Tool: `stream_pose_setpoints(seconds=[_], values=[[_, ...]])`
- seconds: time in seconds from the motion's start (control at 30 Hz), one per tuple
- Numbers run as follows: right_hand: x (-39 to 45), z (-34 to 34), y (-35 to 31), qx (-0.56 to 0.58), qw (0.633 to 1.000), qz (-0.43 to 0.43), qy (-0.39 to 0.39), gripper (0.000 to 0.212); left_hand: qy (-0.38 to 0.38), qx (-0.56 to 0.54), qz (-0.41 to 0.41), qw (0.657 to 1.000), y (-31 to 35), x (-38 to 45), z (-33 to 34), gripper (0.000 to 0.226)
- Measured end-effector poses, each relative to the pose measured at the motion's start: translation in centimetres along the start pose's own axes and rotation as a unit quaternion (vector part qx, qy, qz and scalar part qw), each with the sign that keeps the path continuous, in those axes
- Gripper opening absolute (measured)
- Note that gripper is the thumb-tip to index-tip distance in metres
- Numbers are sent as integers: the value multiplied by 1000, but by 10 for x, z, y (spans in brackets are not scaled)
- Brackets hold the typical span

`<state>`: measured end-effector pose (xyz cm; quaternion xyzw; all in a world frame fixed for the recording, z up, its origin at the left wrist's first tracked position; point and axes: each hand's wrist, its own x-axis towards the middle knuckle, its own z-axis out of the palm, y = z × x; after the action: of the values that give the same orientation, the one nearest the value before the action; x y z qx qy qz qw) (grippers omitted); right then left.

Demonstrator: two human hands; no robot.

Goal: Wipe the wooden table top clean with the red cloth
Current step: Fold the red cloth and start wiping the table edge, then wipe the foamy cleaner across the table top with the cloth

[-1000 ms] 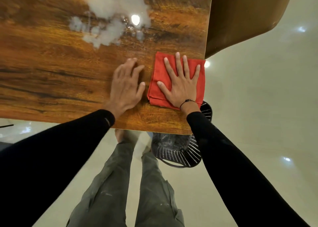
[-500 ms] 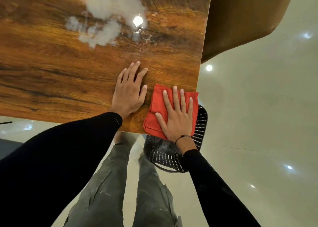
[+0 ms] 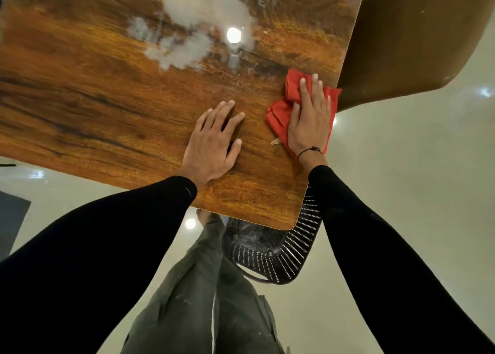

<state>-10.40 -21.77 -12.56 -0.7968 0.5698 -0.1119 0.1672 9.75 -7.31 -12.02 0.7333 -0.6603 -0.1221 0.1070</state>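
The wooden table top (image 3: 93,99) fills the upper left of the head view, its near right corner rounded. A patch of white powder (image 3: 192,26) lies on it far from me. My right hand (image 3: 310,117) presses flat on the bunched red cloth (image 3: 278,112) close to the table's right edge. My left hand (image 3: 214,142) lies flat on the bare wood just left of the cloth, fingers spread, holding nothing. A small pale scrap (image 3: 276,141) sits at the cloth's near edge.
A black perforated bin (image 3: 281,257) stands on the floor under the table's near right corner. A brown chair (image 3: 415,37) is pushed against the right edge. My legs stand on the glossy pale floor (image 3: 401,179).
My right hand has pushed the cloth away from the near edge, up along the right side toward the powder; the cloth has bunched. My left hand has stayed planted.
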Motion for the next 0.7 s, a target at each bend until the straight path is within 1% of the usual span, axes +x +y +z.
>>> stream_pose_setpoints(seconds=[0.07,0.13,0.27,0.33,0.4,0.43,0.53,0.57,0.67,0.7], values=[[3,-8,-4,96,993,53,37,55,-5,-3,0,1000,-1,-1,-1,58],[6,-22,-9,191,972,106,90,53,-7,-7,5,1000,-1,-2,0,58],[20,-62,1,292,918,181,196,44,1,-29,-5,1000,1,-5,3,55],[28,-77,16,338,895,203,209,37,27,-61,-46,997,9,-10,3,52],[35,-87,38,408,861,231,195,31,71,-96,-100,988,25,-16,4,47],[37,-91,50,454,837,249,180,29,90,-110,-127,982,36,-19,6,44],[38,-99,81,571,765,284,91,28,118,-133,-190,965,70,-29,13,34],[37,-101,89,591,752,287,58,31,124,-137,-222,957,83,-32,16,30],[35,-113,113,627,729,274,-12,43,150,-148,-304,929,126,-41,19,24],[36,-117,121,640,716,278,-34,44,159,-150,-329,919,142,-43,20,21]])
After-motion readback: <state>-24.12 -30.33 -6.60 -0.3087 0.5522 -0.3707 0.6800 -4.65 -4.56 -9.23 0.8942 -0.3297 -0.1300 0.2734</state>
